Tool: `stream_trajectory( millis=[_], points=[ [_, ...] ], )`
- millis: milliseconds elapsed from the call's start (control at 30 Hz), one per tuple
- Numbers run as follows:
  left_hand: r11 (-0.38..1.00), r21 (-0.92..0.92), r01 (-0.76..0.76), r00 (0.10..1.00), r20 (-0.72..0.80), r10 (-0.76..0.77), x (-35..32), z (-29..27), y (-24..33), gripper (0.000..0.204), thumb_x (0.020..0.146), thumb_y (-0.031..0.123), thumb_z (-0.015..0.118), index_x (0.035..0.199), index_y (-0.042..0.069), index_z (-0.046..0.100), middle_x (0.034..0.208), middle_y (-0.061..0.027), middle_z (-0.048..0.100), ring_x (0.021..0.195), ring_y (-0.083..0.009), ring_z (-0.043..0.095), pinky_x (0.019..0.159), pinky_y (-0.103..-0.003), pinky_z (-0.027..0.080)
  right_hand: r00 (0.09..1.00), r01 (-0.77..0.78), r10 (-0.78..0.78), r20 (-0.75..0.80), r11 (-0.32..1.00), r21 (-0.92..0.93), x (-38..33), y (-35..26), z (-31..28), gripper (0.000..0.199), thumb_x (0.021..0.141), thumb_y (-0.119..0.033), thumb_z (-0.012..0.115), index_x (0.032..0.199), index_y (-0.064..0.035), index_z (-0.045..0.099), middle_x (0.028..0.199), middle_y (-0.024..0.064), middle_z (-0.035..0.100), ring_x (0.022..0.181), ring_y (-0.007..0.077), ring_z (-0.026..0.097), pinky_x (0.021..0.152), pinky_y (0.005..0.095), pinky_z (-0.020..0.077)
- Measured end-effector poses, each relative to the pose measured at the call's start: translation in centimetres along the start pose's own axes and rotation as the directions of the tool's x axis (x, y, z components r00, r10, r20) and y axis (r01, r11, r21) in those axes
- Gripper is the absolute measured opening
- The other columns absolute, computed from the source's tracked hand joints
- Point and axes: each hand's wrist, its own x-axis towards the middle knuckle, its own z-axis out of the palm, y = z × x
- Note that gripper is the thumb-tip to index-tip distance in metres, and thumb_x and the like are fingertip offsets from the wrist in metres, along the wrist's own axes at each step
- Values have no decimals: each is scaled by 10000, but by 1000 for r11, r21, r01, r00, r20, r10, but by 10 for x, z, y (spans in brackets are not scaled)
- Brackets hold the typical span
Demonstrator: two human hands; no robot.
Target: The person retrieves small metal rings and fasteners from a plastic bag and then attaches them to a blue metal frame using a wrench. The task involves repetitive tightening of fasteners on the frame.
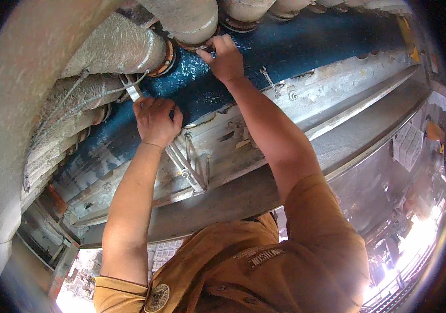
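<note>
Left hand (155, 121) fist-closed around flat silver metal wrench (131, 89), its head up at rusty orange pipe flange (166, 56) on blue painted steel body (265, 57). Right hand (226, 56) pinches fitting under next dusty grey insulated pipe (189, 18). Likely mid-tightening; next calls for turning the wrench steadily.

2 hands: left (155, 121), right (226, 56). 1 wrench (130, 87) in left. 1 blue housing (285, 49). Approx. 4 insulated pipes (118, 47) visible. 2 more wrenches (186, 169) on ledge.
</note>
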Motion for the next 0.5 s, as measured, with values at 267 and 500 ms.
stream_trajectory(
  millis=[267, 500],
  points=[
    [1000, -20, -22, 998, -52, 21, 2, 5, 0, 140, 718, 260, 591, 716, 130, 642, 771, -42, 633, 860, -243, 571, 906, -423, 337, 944, 329, -331, -8, 941, -71, 12, 15, 1, 78, 660, -138, 667, 704, -77, 650, 763, 66, 585, 796, 253, 579, 666, 381, 494],
    [999, -24, -40, 994, -99, 37, -2, -1, 0, 149, 721, 264, 593, 742, 128, 649, 788, -67, 633, 874, -261, 567, 908, -450, 332, 997, -52, 51, 51, 998, 23, -9, -5, 7, 125, 756, -191, 644, 758, -75, 599, 780, 110, 559, 796, 303, 570, 701, 389, 492]
  ],
)
